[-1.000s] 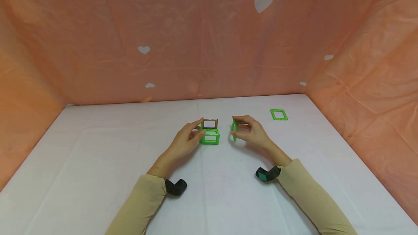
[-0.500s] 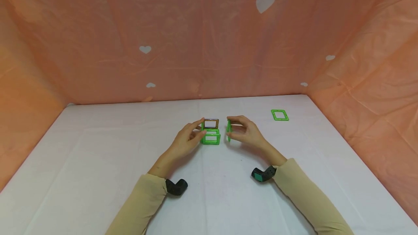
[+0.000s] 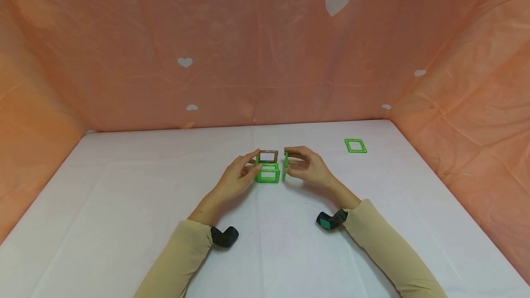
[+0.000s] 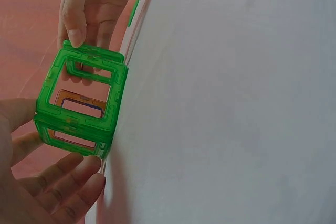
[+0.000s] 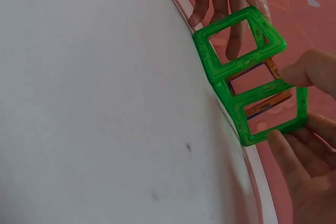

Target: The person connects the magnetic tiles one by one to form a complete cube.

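Observation:
In the head view, green square magnetic tiles (image 3: 268,171) stand joined as an upright box shape, with an orange-brown magnetic tile (image 3: 269,151) at its back. My left hand (image 3: 233,179) grips the left side, thumb near the front edge and a finger at the back. My right hand (image 3: 312,169) pinches a separate green magnetic tile (image 3: 285,165) upright by its edges, just right of the box. The right wrist view has this held tile (image 5: 273,131) close beside the box's front tile (image 5: 226,72); whether they touch I cannot tell.
A loose green square tile (image 3: 356,151) lies flat toward the back right of the white-covered table (image 3: 285,252). Orange cloth (image 3: 248,49) with white hearts hangs behind and at both sides.
My right hand has moved left, bringing the held green tile nearer to the box and turning it more edge-on. The left hand stays in place at the box.

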Demonstrator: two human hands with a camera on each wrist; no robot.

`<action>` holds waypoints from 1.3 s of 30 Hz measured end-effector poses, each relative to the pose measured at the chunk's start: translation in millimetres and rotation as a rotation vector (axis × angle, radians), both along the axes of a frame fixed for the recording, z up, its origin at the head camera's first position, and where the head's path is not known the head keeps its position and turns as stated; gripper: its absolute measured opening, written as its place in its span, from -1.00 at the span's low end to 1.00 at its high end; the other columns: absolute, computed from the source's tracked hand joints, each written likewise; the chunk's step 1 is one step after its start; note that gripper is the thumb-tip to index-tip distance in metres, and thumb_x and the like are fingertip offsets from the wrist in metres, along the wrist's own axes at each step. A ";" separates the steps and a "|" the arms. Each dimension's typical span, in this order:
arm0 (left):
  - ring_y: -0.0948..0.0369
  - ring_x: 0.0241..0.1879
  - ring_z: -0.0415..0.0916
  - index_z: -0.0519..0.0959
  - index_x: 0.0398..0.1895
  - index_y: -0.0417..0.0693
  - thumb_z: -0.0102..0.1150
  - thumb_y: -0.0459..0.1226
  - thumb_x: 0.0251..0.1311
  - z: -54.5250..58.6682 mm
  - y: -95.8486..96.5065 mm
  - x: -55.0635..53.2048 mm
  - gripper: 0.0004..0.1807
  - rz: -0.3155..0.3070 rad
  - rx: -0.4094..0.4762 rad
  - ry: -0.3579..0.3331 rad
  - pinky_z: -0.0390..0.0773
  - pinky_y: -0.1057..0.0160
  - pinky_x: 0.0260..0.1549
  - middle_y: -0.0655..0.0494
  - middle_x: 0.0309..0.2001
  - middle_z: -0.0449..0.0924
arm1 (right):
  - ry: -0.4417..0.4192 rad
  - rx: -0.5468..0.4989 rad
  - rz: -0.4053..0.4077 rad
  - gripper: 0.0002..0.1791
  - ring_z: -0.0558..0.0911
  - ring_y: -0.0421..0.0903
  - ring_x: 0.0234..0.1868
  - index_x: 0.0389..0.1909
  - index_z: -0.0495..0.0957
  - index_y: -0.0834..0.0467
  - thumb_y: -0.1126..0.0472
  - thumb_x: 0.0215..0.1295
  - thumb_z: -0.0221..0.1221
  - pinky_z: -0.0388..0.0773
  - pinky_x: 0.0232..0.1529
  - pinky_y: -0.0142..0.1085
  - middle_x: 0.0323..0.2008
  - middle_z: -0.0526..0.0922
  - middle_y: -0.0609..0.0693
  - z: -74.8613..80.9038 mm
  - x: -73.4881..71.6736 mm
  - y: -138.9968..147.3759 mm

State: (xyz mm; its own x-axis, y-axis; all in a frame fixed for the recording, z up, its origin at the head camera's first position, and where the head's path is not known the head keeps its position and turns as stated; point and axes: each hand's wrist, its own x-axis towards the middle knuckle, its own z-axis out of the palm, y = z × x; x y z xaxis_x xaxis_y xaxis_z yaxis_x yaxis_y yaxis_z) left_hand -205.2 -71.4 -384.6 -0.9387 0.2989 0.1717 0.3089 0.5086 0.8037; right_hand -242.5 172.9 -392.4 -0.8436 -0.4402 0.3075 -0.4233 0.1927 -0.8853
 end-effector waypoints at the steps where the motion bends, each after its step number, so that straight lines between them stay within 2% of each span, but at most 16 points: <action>1: 0.01 -0.10 0.55 0.22 0.43 -0.08 0.05 -0.17 0.38 -0.1 0.0 -0.1 -0.41 0.000 -0.001 0.001 0.53 0.06 -0.11 -0.22 0.10 0.45 | -0.004 -0.004 0.004 -0.36 0.45 0.27 0.21 0.19 0.37 0.46 0.54 0.02 0.31 0.45 0.19 -0.13 0.14 0.41 0.36 -0.2 -0.1 -0.3; 11: 0.00 -0.10 0.55 0.22 0.43 -0.09 0.05 -0.17 0.38 -0.6 0.5 -0.4 -0.40 -0.004 -0.011 0.005 0.53 0.03 -0.10 -0.22 0.11 0.45 | -0.041 -0.028 0.065 -0.36 0.42 0.31 0.24 0.21 0.33 0.49 0.58 0.04 0.25 0.46 0.18 -0.16 0.20 0.36 0.40 -1.5 -1.4 -1.9; 18: 0.01 -0.12 0.55 0.24 0.43 -0.08 0.05 -0.17 0.38 -0.4 0.3 -0.7 -0.42 0.003 -0.004 0.010 0.53 0.04 -0.10 -0.22 0.09 0.46 | -0.042 -0.011 0.116 -0.36 0.41 0.29 0.25 0.25 0.31 0.45 0.55 0.09 0.25 0.43 0.21 -0.11 0.23 0.35 0.38 0.5 -1.7 -3.2; 39: 0.02 -0.10 0.54 0.22 0.44 -0.05 0.05 -0.15 0.38 -1.7 0.1 -1.3 -0.40 0.010 -0.001 -0.010 0.53 0.04 -0.08 -0.19 0.11 0.45 | -0.043 0.034 0.161 -0.34 0.42 0.29 0.25 0.31 0.25 0.43 0.53 0.15 0.20 0.36 0.25 0.00 0.26 0.37 0.38 -0.8 -2.7 -4.4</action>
